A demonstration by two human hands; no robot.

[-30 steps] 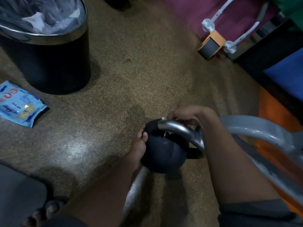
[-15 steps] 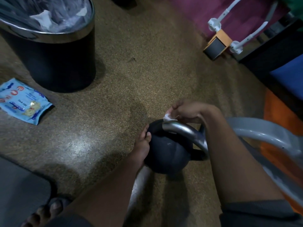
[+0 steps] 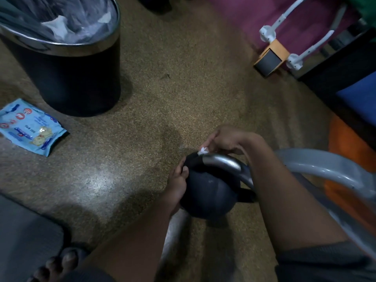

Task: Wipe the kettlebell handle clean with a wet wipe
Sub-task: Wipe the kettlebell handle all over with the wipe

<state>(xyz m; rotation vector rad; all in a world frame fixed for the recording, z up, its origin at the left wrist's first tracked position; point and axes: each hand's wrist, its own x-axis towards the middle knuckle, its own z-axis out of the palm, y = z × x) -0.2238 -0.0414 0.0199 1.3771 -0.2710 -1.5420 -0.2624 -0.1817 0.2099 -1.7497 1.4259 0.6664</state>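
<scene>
Right hand [image 3: 225, 140] pinches wipe [image 3: 203, 150] on kettlebell handle [image 3: 221, 161]

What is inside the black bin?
The bin holds a clear plastic liner and some crumpled white wipes or paper on top. Anything lower down is hidden by the liner and the wall.

Right hand [image 3: 225, 139]: pinches wet wipe [image 3: 203, 150] against kettlebell handle [image 3: 222, 162].
Left hand [image 3: 179, 184]: rests on kettlebell [image 3: 209, 196] side.
Floor [image 3: 173, 94]: bin [image 3: 67, 78], wipe packet [image 3: 30, 127].
</scene>
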